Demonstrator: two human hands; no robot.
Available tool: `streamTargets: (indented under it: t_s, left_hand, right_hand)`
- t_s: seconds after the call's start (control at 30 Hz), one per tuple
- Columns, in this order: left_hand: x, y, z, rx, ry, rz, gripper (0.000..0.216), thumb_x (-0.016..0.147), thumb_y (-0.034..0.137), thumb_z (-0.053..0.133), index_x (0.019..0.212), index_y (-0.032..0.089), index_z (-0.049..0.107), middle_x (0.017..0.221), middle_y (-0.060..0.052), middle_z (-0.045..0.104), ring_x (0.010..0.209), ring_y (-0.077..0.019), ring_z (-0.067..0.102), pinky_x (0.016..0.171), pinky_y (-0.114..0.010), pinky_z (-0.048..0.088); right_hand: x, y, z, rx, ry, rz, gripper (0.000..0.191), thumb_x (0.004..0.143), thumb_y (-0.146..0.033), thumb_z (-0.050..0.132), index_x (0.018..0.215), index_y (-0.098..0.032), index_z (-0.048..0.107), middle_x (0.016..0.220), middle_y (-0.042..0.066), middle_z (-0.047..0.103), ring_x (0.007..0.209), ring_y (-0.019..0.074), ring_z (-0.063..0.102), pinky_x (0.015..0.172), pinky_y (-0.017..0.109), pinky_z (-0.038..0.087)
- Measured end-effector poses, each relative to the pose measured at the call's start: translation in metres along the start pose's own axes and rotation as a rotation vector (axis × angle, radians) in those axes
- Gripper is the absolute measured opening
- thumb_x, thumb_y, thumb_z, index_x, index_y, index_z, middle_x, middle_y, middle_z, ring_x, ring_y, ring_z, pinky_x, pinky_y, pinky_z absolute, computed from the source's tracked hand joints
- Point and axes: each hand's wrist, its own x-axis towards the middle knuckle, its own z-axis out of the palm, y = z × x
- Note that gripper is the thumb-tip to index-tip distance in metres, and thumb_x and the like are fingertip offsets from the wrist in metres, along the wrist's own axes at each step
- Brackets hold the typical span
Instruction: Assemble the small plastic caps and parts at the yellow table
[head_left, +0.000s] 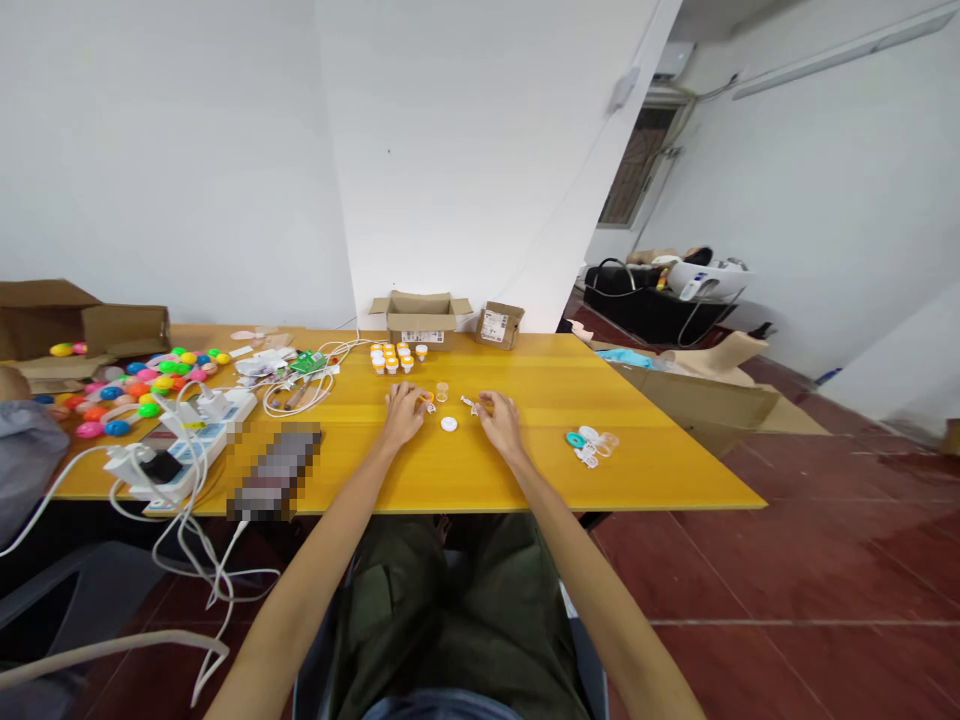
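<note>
My left hand [405, 412] is closed on a small orange-and-white plastic part [428, 402] just above the table. Opposite it, my right hand [497, 415] pinches a small white plastic piece [469, 404]. On the table between the hands lies a round white disc [448, 424], and behind that stands a small clear cup [442, 390]. Several white-and-orange assembled pieces [391, 358] stand grouped beyond my left hand. Right of my right hand lie loose parts: a teal ring [575, 440], white pieces [587, 456] and a clear cover [609, 440].
An open cardboard box [421, 322] and a smaller carton [498, 326] stand by the wall. Leftward are colourful plastic eggs [139, 385], a green circuit board [306, 362], cables, a power strip [214, 425] and a phone [277, 470]. Another person's sleeve [30, 450] shows at far left.
</note>
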Motion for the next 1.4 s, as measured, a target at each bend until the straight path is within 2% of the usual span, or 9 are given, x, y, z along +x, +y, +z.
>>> streamTargets:
  t_s: [0.23, 0.53, 0.97, 1.2, 1.4]
  left_hand:
    - [-0.003, -0.002, 0.002, 0.063, -0.082, 0.085, 0.023, 0.091, 0.027, 0.053, 0.106, 0.032, 0.069, 0.111, -0.008, 0.055, 0.109, -0.0285, 0.046, 0.096, -0.047, 0.039]
    - [-0.003, 0.000, 0.002, 0.084, -0.096, 0.099, 0.025, 0.092, 0.024, 0.051, 0.108, 0.032, 0.069, 0.113, -0.008, 0.054, 0.109, -0.0281, 0.044, 0.096, -0.046, 0.038]
    - [0.000, -0.004, 0.004, 0.085, -0.130, 0.103, 0.027, 0.090, 0.024, 0.055, 0.112, 0.033, 0.068, 0.111, -0.006, 0.053, 0.107, -0.0264, 0.046, 0.096, -0.043, 0.038]
    - [0.001, -0.003, 0.005, 0.122, -0.152, 0.045, 0.039, 0.087, 0.020, 0.055, 0.123, 0.031, 0.064, 0.121, -0.009, 0.056, 0.113, -0.0287, 0.049, 0.098, -0.043, 0.040]
    - [0.005, -0.004, 0.008, 0.087, -0.179, -0.010, 0.046, 0.086, 0.023, 0.055, 0.132, 0.032, 0.060, 0.131, -0.008, 0.061, 0.121, -0.0311, 0.049, 0.100, -0.045, 0.040]
  right_hand:
    - [-0.001, 0.006, 0.005, -0.084, 0.003, -0.037, 0.011, 0.082, -0.024, 0.062, 0.091, -0.027, 0.068, 0.098, 0.008, 0.069, 0.095, 0.0284, 0.060, 0.082, 0.042, 0.045]
    - [0.000, 0.006, 0.003, -0.112, -0.057, -0.044, 0.008, 0.084, -0.026, 0.060, 0.080, -0.026, 0.067, 0.088, 0.007, 0.068, 0.089, 0.0262, 0.061, 0.079, 0.039, 0.046]
    - [0.000, -0.019, -0.006, 0.016, -0.125, 0.094, 0.010, 0.081, -0.017, 0.058, 0.075, -0.025, 0.060, 0.081, 0.002, 0.070, 0.075, 0.0192, 0.066, 0.071, 0.031, 0.050]
    - [0.000, -0.015, -0.002, 0.065, -0.083, 0.113, 0.012, 0.079, -0.016, 0.059, 0.071, -0.024, 0.058, 0.078, 0.001, 0.069, 0.072, 0.0187, 0.065, 0.068, 0.030, 0.050]
    - [0.001, -0.005, 0.000, 0.054, 0.001, 0.022, 0.007, 0.080, -0.019, 0.059, 0.077, -0.024, 0.062, 0.087, 0.006, 0.067, 0.083, 0.0234, 0.063, 0.081, 0.038, 0.051]
